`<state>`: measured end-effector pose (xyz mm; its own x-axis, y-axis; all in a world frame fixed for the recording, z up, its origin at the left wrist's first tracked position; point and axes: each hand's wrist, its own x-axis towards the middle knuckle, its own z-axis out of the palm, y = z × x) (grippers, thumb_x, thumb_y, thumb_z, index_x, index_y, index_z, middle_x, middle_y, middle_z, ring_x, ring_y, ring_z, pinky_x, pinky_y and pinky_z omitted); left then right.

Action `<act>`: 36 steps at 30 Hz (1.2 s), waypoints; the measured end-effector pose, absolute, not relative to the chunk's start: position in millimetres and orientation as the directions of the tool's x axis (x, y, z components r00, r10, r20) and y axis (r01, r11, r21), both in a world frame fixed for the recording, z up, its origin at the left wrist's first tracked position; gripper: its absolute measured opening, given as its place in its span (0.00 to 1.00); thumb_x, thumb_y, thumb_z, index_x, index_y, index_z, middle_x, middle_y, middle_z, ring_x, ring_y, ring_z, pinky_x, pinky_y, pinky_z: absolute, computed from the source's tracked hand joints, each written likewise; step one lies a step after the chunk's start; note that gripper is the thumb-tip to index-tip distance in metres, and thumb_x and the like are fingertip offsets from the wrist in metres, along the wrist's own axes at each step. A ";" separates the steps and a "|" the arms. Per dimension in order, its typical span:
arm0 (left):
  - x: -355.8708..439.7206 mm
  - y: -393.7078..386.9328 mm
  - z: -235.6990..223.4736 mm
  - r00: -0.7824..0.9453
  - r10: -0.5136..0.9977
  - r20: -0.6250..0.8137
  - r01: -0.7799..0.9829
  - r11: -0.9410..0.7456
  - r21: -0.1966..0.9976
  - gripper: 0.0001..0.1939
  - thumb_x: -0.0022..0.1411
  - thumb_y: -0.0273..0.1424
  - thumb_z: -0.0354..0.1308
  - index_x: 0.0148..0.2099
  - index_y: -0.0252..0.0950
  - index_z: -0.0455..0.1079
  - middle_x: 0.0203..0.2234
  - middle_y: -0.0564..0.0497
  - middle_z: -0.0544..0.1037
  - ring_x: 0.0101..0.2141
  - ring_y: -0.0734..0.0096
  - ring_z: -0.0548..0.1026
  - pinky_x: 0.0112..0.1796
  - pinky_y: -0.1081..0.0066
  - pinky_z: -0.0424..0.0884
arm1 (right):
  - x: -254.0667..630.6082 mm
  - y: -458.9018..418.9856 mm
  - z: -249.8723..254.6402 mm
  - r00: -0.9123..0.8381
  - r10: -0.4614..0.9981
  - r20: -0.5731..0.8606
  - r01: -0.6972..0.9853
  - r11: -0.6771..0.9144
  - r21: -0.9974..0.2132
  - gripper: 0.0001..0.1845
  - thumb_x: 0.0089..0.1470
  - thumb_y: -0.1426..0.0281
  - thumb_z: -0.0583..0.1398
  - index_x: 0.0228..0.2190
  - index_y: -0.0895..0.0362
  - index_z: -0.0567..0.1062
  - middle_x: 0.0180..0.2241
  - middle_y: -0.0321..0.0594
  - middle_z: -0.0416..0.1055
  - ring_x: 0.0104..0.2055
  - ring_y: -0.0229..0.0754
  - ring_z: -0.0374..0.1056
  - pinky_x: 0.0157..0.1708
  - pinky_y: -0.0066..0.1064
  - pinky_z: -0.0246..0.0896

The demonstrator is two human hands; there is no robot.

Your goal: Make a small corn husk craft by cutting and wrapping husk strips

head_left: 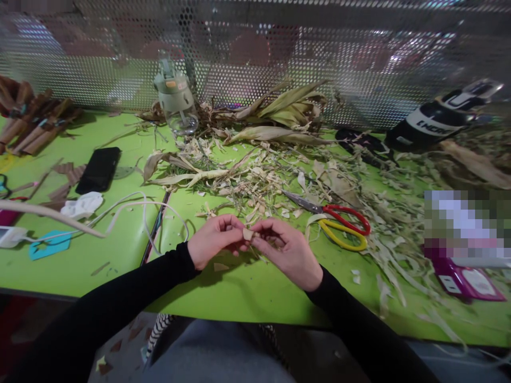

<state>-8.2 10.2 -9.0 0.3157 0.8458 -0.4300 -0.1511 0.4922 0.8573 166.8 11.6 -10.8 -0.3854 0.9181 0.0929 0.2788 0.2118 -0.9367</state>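
Between the fingertips of both hands is a small pale piece of dried husk (248,234), held just above the green table. My left hand (215,238) pinches it from the left with thumb and index finger. From the other side my right hand (285,250) grips its right end, fingers curled. Just beyond the hands lies a heap of dry husk scraps (255,186). Scissors (331,211) with one red and one yellow handle rest to the right of my right hand, blades pointing up and left.
Whole dried husks (287,114) and a clear bottle (178,103) stand by the perforated metal screen (247,64). A black bottle (431,122) leans at the right. To the left are a phone (98,169), white cables (131,196), and brown bundles (32,117). A purple packet (465,276) lies right.
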 end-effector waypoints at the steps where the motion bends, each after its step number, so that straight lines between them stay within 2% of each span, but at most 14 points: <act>1: -8.4 11.0 -9.2 0.331 0.826 -0.456 -0.175 0.529 0.830 0.08 0.50 0.30 0.60 0.29 0.33 0.64 0.20 0.54 0.73 0.21 0.79 0.72 0.22 0.79 0.66 | 167.1 11.7 -11.4 -0.390 0.915 0.100 0.290 0.226 -0.930 0.08 0.52 0.66 0.60 0.35 0.56 0.72 0.30 0.38 0.71 0.31 0.38 0.68 0.32 0.30 0.66; 4: -8.0 10.6 -9.1 0.349 0.828 -0.439 -0.211 0.525 0.824 0.07 0.50 0.29 0.60 0.30 0.33 0.64 0.22 0.55 0.72 0.23 0.79 0.73 0.23 0.79 0.66 | 167.3 11.8 -12.4 -0.383 0.917 0.109 0.344 0.251 -0.905 0.06 0.53 0.68 0.59 0.34 0.56 0.72 0.29 0.38 0.71 0.30 0.37 0.67 0.30 0.29 0.64; 7: -6.8 7.7 -8.7 0.313 0.893 -0.324 -0.183 0.391 0.902 0.06 0.51 0.27 0.60 0.31 0.34 0.65 0.22 0.57 0.71 0.23 0.80 0.71 0.25 0.78 0.68 | 165.4 11.5 -11.4 -0.348 0.935 0.072 0.360 0.204 -0.910 0.04 0.53 0.69 0.58 0.31 0.56 0.72 0.27 0.36 0.70 0.27 0.36 0.64 0.27 0.27 0.61; 11: -8.3 2.5 -10.7 0.235 0.970 -0.056 0.056 0.044 0.997 0.04 0.54 0.28 0.59 0.33 0.34 0.67 0.24 0.54 0.73 0.23 0.80 0.70 0.26 0.77 0.68 | 162.4 10.5 -8.1 -0.346 0.937 -0.053 0.180 0.011 -0.984 0.07 0.52 0.66 0.59 0.30 0.56 0.69 0.24 0.33 0.65 0.23 0.32 0.60 0.22 0.24 0.57; 14: -11.3 -1.3 -13.8 0.286 0.934 0.213 0.215 -0.279 0.936 0.04 0.56 0.28 0.57 0.35 0.34 0.69 0.30 0.50 0.76 0.30 0.76 0.74 0.34 0.74 0.71 | 162.3 9.8 -6.7 -0.377 0.918 -0.119 0.059 -0.105 -0.993 0.09 0.51 0.63 0.60 0.30 0.57 0.68 0.22 0.31 0.63 0.22 0.31 0.57 0.22 0.23 0.55; 16: -11.9 -2.7 -15.1 0.311 0.909 0.276 0.253 -0.360 0.898 0.04 0.56 0.28 0.57 0.35 0.33 0.69 0.30 0.49 0.76 0.31 0.75 0.74 0.35 0.73 0.71 | 163.1 9.4 -6.1 -0.391 0.910 -0.134 0.025 -0.135 -0.990 0.10 0.52 0.63 0.60 0.30 0.57 0.68 0.22 0.31 0.62 0.21 0.30 0.57 0.22 0.23 0.55; 18: -10.7 -2.7 -15.0 0.276 0.942 0.193 0.220 -0.257 0.941 0.05 0.56 0.30 0.58 0.34 0.33 0.68 0.28 0.50 0.76 0.28 0.76 0.74 0.32 0.74 0.71 | 164.3 9.4 -5.7 -0.403 0.907 -0.118 0.031 -0.116 -0.993 0.10 0.52 0.63 0.60 0.30 0.57 0.68 0.22 0.32 0.63 0.22 0.30 0.58 0.22 0.23 0.56; 21: -7.4 0.6 -12.2 0.256 0.961 -0.101 0.009 0.102 0.995 0.08 0.53 0.31 0.61 0.32 0.33 0.66 0.22 0.53 0.74 0.23 0.78 0.72 0.27 0.76 0.70 | 166.3 10.3 -5.4 -0.393 0.919 -0.019 0.111 0.027 -0.993 0.09 0.52 0.64 0.60 0.32 0.57 0.69 0.26 0.35 0.67 0.25 0.33 0.63 0.25 0.25 0.60; 23: -6.2 3.9 -9.7 0.307 0.919 -0.246 -0.124 0.295 0.947 0.09 0.51 0.31 0.62 0.30 0.33 0.65 0.20 0.55 0.73 0.21 0.79 0.72 0.26 0.76 0.69 | 167.9 11.5 -5.4 -0.391 0.917 0.076 0.209 0.169 -0.963 0.08 0.52 0.65 0.60 0.32 0.56 0.70 0.28 0.36 0.69 0.28 0.35 0.65 0.28 0.27 0.62; 27: -7.5 7.2 -6.3 0.416 0.830 -0.371 -0.248 0.496 0.832 0.11 0.48 0.31 0.65 0.29 0.32 0.65 0.19 0.54 0.73 0.22 0.78 0.73 0.27 0.76 0.70 | 171.2 13.9 -3.2 -0.451 0.862 0.232 0.369 0.416 -0.831 0.04 0.53 0.68 0.59 0.31 0.56 0.71 0.28 0.37 0.70 0.29 0.37 0.66 0.30 0.29 0.62; 30: -8.4 5.9 -5.5 0.479 0.774 -0.415 -0.271 0.580 0.768 0.12 0.48 0.31 0.65 0.29 0.31 0.65 0.20 0.54 0.73 0.23 0.78 0.73 0.27 0.76 0.70 | 172.8 15.3 -0.9 -0.505 0.820 0.269 0.380 0.491 -0.784 0.03 0.53 0.69 0.58 0.30 0.56 0.70 0.27 0.37 0.69 0.29 0.37 0.65 0.30 0.29 0.61; 32: -7.8 4.6 -5.3 0.479 0.776 -0.410 -0.287 0.580 0.763 0.12 0.48 0.30 0.65 0.28 0.32 0.64 0.20 0.54 0.73 0.23 0.79 0.72 0.27 0.77 0.70 | 173.2 16.1 -0.5 -0.525 0.806 0.274 0.385 0.512 -0.768 0.02 0.53 0.70 0.58 0.30 0.56 0.70 0.26 0.36 0.69 0.28 0.36 0.65 0.30 0.28 0.61; 36: -6.2 3.9 -5.5 0.394 0.870 -0.295 -0.299 0.425 0.854 0.09 0.50 0.26 0.63 0.30 0.32 0.64 0.21 0.57 0.71 0.23 0.82 0.70 0.28 0.78 0.69 | 172.8 17.1 -1.8 -0.538 0.793 0.285 0.416 0.544 -0.728 0.03 0.53 0.73 0.56 0.29 0.56 0.70 0.26 0.36 0.69 0.28 0.36 0.65 0.28 0.27 0.60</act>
